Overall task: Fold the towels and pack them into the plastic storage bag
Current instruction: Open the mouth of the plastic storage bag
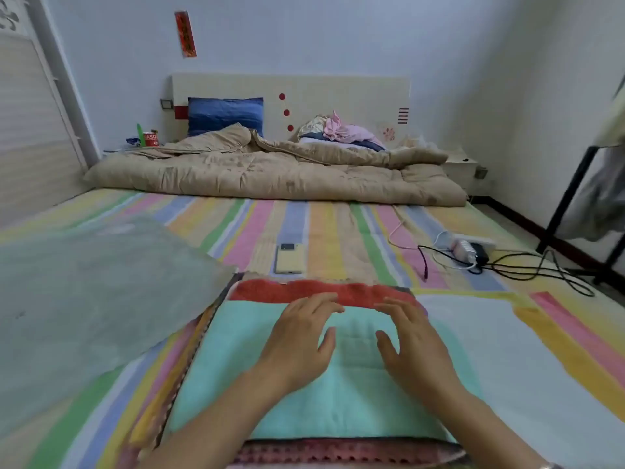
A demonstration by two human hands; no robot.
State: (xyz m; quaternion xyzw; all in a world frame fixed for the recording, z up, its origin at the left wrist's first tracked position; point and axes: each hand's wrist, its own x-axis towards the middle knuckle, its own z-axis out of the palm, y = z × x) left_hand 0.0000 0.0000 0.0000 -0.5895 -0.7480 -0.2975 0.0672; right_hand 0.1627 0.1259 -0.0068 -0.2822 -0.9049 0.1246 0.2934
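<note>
Left hand (299, 336): lies palm down on the mint-green towel (338, 407), fingers straight and spread, gripping nothing; fingertips reach the towel's far edge.
Right hand (411, 340): same posture, flat and relaxed, just beside the left hand with a narrow gap between the thumbs.
Mint-green towel: lower centre of the frame; folded to a flat rectangle, soft pile, faint quilted squares under the hands.
Red towel (270, 291): a fuzzy red strip showing just beyond the green towel's far edge, lying beneath it.
Patterned layer (338, 453): pink and dark edging shows under the green towel along the left and bottom; whether it is one piece with the red strip cannot be told.
Plastic storage bag (84, 299): left of the frame; translucent grey, lying flat, its corner touching the stack's far-left corner.
White cloth (507, 350): spread flat, right of the stack.
Striped sheet (321, 225): pastel bands, under everything.
Phone (289, 258): face down, just beyond the red strip.
Power strip (471, 245): centre right, with cables plugged in.
Quilt (270, 174): beige, bunched across the upper centre.
</note>
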